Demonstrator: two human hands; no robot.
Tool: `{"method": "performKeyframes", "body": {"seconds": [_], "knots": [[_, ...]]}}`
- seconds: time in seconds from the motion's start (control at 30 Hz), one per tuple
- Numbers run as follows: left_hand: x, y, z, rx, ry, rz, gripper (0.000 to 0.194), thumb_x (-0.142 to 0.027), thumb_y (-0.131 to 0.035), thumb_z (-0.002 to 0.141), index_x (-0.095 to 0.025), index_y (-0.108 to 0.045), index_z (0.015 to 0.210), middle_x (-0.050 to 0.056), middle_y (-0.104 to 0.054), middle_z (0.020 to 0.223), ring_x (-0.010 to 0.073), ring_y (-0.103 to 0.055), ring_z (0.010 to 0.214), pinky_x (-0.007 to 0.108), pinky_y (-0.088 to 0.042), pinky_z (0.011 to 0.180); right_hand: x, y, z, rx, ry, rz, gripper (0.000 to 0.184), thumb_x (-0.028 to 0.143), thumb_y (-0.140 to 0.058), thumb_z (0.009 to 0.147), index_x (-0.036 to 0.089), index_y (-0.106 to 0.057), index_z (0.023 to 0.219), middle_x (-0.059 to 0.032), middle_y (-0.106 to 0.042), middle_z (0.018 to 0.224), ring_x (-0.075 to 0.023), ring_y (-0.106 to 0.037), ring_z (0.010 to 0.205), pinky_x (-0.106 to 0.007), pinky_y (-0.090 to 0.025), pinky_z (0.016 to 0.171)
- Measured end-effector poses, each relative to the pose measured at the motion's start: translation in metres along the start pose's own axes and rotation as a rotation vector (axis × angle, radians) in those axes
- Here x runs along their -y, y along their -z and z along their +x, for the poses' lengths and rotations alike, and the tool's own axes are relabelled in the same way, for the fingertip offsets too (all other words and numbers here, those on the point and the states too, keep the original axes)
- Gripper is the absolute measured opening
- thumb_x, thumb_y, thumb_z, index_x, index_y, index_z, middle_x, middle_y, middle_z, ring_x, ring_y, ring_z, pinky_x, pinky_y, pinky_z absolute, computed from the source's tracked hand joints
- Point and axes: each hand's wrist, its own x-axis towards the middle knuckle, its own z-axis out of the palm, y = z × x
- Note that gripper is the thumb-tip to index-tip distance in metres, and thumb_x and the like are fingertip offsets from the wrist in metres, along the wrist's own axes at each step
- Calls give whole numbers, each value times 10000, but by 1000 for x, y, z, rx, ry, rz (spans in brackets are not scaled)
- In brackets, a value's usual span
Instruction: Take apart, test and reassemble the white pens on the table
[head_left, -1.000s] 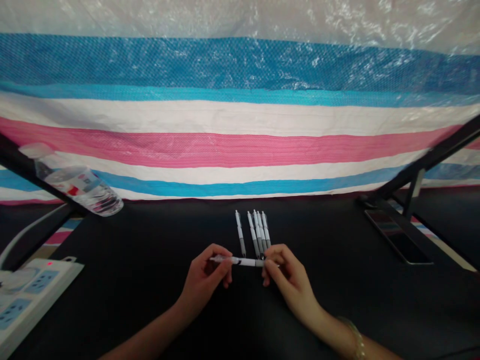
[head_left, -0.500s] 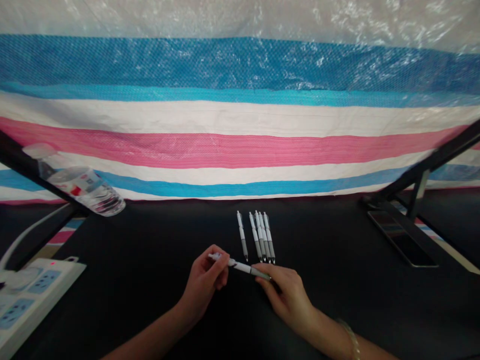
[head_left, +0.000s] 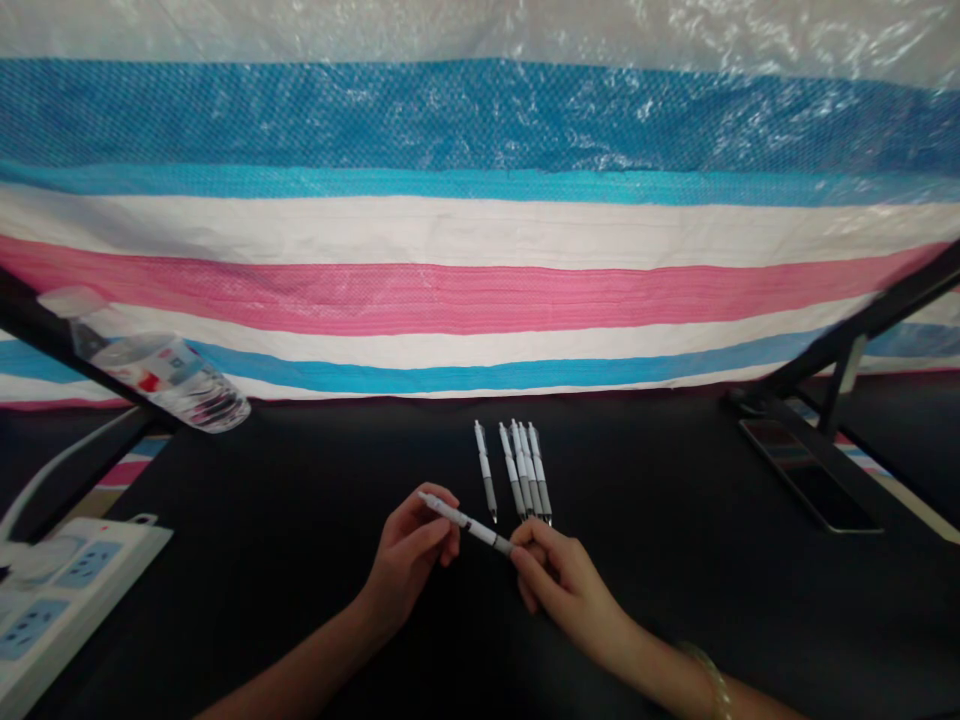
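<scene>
Tilted steeper than before, the pen [head_left: 481, 531] slants down rightward at lower centre, grey end pinched by the right hand [head_left: 570, 580]; the left hand [head_left: 403, 550], loosely open, meets its upper end.

Our left hand [head_left: 405, 555] and left forearm [head_left: 304, 650] bare, our right hand [head_left: 566, 580] bare too, a slim pale-yellow bracelet [head_left: 715, 680] round our right forearm [head_left: 645, 650], its curved band softly shiny, finer detail blurred
</scene>
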Motion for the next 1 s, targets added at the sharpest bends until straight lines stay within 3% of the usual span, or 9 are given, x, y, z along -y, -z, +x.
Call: {"method": "performKeyframes", "body": {"seconds": [0.13,0.27,0.43,0.57,0.7,0.87,1.0], "knots": [[1,-1,1,-27,-3,35,197,-289,-797,767,-159,-694,872,-25,-603,582,93,-518,508,191,-384,467,-1,1,1,56,-40,57,396,558,-520,969,171,-596,932,34,-593,558,-93,-456,456,-209,-306,459],[3,-1,3,-34,-12,52,221,-328,-801,780,-158,-693,872,-28,-601,586,88,-512,501,186,-378,457,-6,2,3,144,-118,199,535,643,-412,974,159,-595,843,0,-616,594,-84,-468,440,-194,-331,424],[4,-1,4,-47,-9,57,242,-345,-812,772,-159,-687,861,-32,-596,590,87,-516,500,186,-384,458,-8,3,6,161,-192,247,474,620,-661,839,173,-546,946,13,-655,666,-74,-505,434,-162,-350,386],[3,-3,3,-48,-8,60,245,-344,-818,765,-160,-683,853,-32,-600,596,87,-519,497,185,-381,454,-10,4,7,235,-244,315,528,686,-547,870,162,-554,932,-11,-670,680,-83,-548,420,-160,-364,358],[4,-2,3,-50,-12,57,242,-347,-809,775,-157,-688,865,-29,-602,597,88,-519,497,186,-387,457,-10,4,7,189,-237,326,473,593,-715,796,192,-492,912,14,-682,688,-76,-557,414,-141,-356,348],[3,-2,4,-59,4,52,240,-334,-819,761,-158,-685,855,-28,-601,593,92,-522,499,188,-388,457,-11,4,8,231,-251,356,509,668,-562,874,160,-535,899,-25,-693,693,-86,-587,424,-140,-351,338],[3,-2,4,-55,-6,56,233,-333,-813,767,-158,-683,848,-26,-600,590,94,-525,501,188,-383,454,-12,4,7,201,-231,347,496,631,-678,815,182,-500,928,2,-693,701,-81,-580,421,-134,-350,339]]}}
